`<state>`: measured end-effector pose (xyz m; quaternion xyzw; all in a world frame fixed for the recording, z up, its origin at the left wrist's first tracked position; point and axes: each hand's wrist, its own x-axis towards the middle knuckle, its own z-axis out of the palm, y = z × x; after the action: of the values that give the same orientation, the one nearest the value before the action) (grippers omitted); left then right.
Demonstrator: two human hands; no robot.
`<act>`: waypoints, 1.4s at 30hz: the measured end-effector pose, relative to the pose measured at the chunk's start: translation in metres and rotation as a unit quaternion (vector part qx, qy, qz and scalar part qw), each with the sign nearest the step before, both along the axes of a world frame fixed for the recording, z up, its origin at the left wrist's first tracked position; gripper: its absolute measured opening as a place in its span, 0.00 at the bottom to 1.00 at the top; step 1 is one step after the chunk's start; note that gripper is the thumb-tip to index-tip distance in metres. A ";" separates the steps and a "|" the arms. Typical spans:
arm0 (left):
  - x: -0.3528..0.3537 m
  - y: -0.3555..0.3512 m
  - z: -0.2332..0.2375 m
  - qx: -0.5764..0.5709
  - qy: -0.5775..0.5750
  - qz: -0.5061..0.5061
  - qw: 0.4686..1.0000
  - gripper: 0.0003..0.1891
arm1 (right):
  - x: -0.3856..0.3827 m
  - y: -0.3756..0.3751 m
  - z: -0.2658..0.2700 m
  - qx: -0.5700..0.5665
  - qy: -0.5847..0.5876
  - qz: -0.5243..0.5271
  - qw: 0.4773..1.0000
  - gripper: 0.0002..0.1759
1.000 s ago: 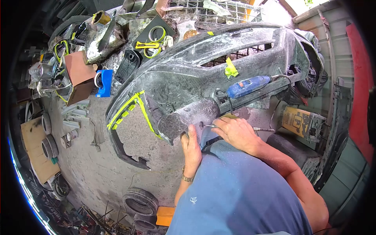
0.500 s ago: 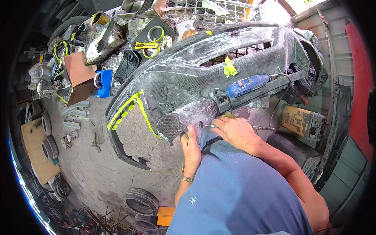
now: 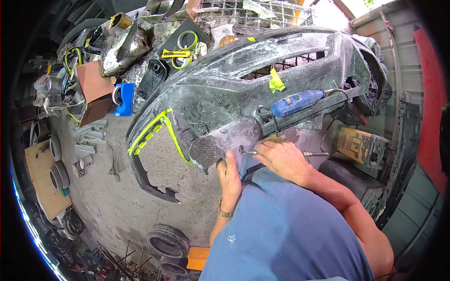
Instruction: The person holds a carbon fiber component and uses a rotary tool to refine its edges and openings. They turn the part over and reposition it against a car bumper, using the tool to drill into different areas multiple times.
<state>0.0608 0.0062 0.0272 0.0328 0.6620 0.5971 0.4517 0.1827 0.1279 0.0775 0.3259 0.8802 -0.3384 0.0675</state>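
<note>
Grey concrete floor (image 3: 117, 206), worn — ribbed wall (image 3: 408, 61) at right, red panel (image 3: 430, 107) beside; daylight (image 3: 329, 16) at top.

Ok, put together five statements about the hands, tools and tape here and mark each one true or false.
1. The right hand holds a slim handpiece. True.
2. The left hand is wrapped around the blue power tool. False: that tool lies along the edge of the large dusty part, and the left hand's grip is on the smaller dusty piece.
3. There is a watch on the left wrist. True.
4. The tape strips on the large dusty part are red. False: they are bright yellow-green.
5. The yellow cutter lies inside the opened cardboard box. False: it lies by the tape rolls.
</note>
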 end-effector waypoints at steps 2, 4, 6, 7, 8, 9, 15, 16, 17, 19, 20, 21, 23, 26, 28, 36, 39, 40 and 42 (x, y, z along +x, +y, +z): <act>0.000 -0.001 -0.002 -0.002 0.002 0.004 1.000 0.30 | 0.001 0.000 0.001 -0.002 -0.009 -0.003 1.000 0.15; -0.003 -0.007 -0.008 0.001 -0.037 -0.016 0.999 0.24 | 0.002 -0.003 -0.002 0.005 -0.001 -0.002 1.000 0.15; -0.003 -0.007 -0.007 -0.003 -0.033 -0.019 0.999 0.24 | 0.002 -0.002 -0.003 0.013 0.008 0.001 1.000 0.14; -0.003 -0.007 -0.008 -0.007 -0.030 -0.021 0.999 0.23 | 0.002 -0.002 -0.003 0.016 0.006 -0.004 1.000 0.14; -0.003 -0.008 -0.008 -0.007 -0.029 -0.021 0.999 0.23 | 0.002 -0.002 -0.002 0.019 0.003 -0.008 1.000 0.14; -0.004 -0.009 -0.010 0.001 -0.022 -0.030 0.999 0.24 | 0.002 -0.001 -0.001 0.019 0.004 -0.007 1.000 0.14; -0.001 -0.009 -0.011 -0.001 -0.008 -0.037 0.999 0.26 | 0.003 -0.001 -0.001 0.035 0.007 0.001 0.999 0.14; -0.001 -0.009 -0.010 -0.004 -0.002 -0.038 0.999 0.26 | 0.002 -0.002 0.000 0.035 0.002 0.005 0.999 0.14; -0.001 -0.010 -0.010 -0.005 -0.002 -0.038 0.999 0.26 | 0.002 -0.002 0.001 0.034 -0.003 0.009 0.999 0.14; -0.001 -0.011 -0.012 0.015 0.010 -0.059 0.998 0.28 | 0.002 -0.001 0.001 0.035 -0.004 0.014 0.999 0.14; -0.001 -0.009 -0.009 0.015 0.010 -0.059 0.998 0.28 | 0.002 0.000 0.002 0.036 -0.006 0.018 0.999 0.14; 0.000 -0.008 -0.003 -0.002 0.008 -0.058 0.998 0.28 | 0.003 -0.001 0.001 0.036 -0.006 0.018 0.999 0.14; 0.001 -0.006 0.000 -0.020 0.006 -0.054 0.998 0.29 | 0.003 -0.002 -0.002 0.034 0.003 0.024 0.999 0.14; 0.006 -0.003 -0.003 0.002 0.046 -0.027 0.999 0.28 | 0.002 0.001 0.003 0.027 -0.012 0.019 0.999 0.14; 0.006 -0.003 -0.003 0.007 0.054 -0.016 0.998 0.27 | 0.005 -0.002 0.001 0.023 -0.007 0.020 1.000 0.14; 0.006 0.001 0.002 -0.001 0.042 -0.009 0.999 0.27 | 0.005 -0.003 0.001 0.015 0.008 0.016 1.000 0.14; 0.005 0.002 0.006 0.002 0.049 -0.023 0.999 0.28 | 0.005 -0.002 -0.004 0.011 0.000 0.008 1.000 0.12; 0.005 0.003 0.007 0.002 0.064 -0.031 0.997 0.28 | 0.005 -0.003 -0.004 0.010 -0.002 0.005 1.000 0.12; 0.005 0.002 0.006 0.007 0.059 -0.026 0.998 0.28 | 0.005 -0.004 -0.004 0.010 -0.005 0.000 1.000 0.12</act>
<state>0.0655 0.0087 0.0332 0.0885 0.6821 0.5870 0.4271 0.1880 0.1241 0.0739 0.3279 0.8832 -0.3281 0.0692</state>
